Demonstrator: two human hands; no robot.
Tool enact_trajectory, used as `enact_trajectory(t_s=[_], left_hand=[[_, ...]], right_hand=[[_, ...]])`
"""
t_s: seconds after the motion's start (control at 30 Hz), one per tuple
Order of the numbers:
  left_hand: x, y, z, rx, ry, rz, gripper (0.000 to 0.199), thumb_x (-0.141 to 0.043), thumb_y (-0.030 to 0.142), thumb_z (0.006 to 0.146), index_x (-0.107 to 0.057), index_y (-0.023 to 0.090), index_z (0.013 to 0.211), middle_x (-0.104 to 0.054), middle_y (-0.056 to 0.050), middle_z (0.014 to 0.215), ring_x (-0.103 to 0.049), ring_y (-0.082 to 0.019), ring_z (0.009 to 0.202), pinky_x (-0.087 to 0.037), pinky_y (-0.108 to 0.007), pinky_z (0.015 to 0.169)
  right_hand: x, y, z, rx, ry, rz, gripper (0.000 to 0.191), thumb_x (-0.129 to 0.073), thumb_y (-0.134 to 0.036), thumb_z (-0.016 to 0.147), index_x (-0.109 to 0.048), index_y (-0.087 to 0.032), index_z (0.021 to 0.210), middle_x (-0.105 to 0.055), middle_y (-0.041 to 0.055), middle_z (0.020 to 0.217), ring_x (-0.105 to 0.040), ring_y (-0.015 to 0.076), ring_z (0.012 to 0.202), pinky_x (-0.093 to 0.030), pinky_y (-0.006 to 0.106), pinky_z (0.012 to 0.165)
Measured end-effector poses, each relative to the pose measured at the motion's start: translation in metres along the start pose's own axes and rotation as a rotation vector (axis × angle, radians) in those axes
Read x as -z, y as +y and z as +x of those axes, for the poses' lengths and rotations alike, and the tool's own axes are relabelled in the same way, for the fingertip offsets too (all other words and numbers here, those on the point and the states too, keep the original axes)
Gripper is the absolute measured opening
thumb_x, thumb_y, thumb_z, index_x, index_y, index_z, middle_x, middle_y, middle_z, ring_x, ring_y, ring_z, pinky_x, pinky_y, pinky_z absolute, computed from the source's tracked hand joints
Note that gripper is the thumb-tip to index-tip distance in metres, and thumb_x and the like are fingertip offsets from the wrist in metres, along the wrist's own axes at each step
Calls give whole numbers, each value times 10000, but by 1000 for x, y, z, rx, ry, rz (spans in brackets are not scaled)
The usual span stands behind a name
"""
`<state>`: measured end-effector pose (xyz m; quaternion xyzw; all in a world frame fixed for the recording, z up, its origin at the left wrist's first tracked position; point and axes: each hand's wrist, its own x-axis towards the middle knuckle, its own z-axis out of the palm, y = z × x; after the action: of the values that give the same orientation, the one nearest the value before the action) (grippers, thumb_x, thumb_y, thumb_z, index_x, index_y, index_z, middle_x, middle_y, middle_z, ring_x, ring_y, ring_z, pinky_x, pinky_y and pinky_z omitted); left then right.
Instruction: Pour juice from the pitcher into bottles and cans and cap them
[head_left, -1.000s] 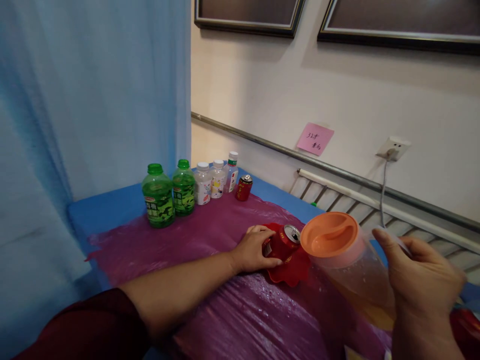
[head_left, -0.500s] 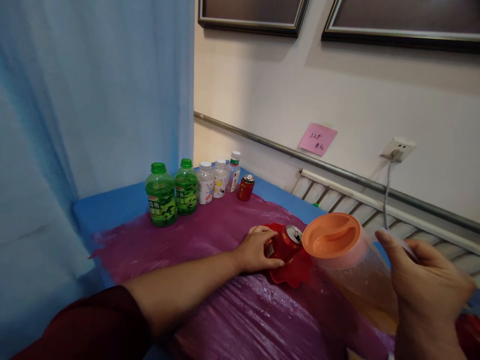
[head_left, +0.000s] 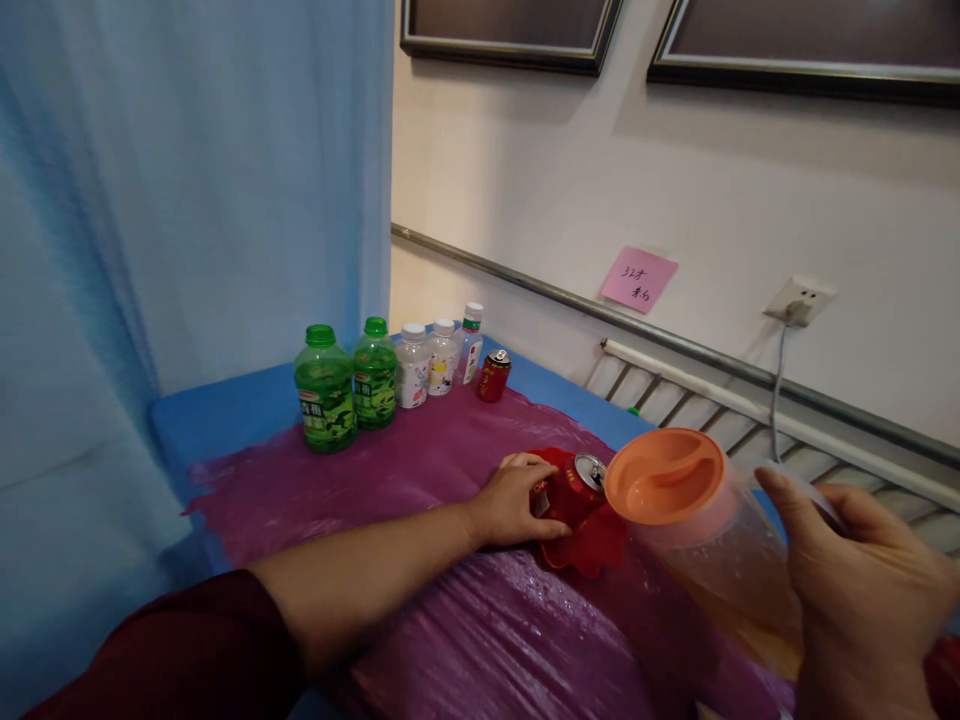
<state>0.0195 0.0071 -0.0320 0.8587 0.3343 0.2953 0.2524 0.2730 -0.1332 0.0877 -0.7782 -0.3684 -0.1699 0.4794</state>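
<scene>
With its fingers wrapped round a red drink can point(head_left: 568, 497), my left hand point(head_left: 517, 500) keeps it on a red scalloped mat point(head_left: 592, 548). The can's silver top faces up and its opening shows. My right hand point(head_left: 862, 570) is closed on the handle of a clear pitcher point(head_left: 731, 555) with an orange lid point(head_left: 666, 476). The pitcher tilts to the left, its lid edge right beside the can's top. Amber liquid lies in its lower part. Whether liquid runs into the can, I cannot tell.
Two green bottles point(head_left: 327, 395), two white-capped bottles point(head_left: 413, 370), a slimmer bottle point(head_left: 470, 345) and another red can point(head_left: 494, 377) stand in a row at the back. Purple plastic sheet point(head_left: 420, 460) covers the blue table point(head_left: 225, 398). A radiator point(head_left: 675, 385) lines the wall.
The view has shifted very slightly. Both hands, the can and the tilted pitcher keep nearly the same places.
</scene>
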Motion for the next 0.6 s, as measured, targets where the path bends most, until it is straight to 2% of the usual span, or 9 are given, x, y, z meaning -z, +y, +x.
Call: enact_trajectory(t_s=[0.33,0.6], left_hand=[[0,0,0,4,-8,-1,606,-862,555,638,-711,267,1149,-679,-63,1168,-584,-322,1180,-428,-464,1072],[-1,-1,0,2,-13,-2,679,-867,564,632,-695,257,1212,-668,-79,1200,-585,-320,1175,-422,-467,1084]], right_hand=[[1,-1,0,15,46,15,496,-641,-745,721,-610,-252,692,-415,-26,502,-431,190,552,-299,335,569],[4,-5,-2,16,29,3,500,-631,-736,746,-616,-240,685,-427,-27,510,-437,178,560,-303,319,558]])
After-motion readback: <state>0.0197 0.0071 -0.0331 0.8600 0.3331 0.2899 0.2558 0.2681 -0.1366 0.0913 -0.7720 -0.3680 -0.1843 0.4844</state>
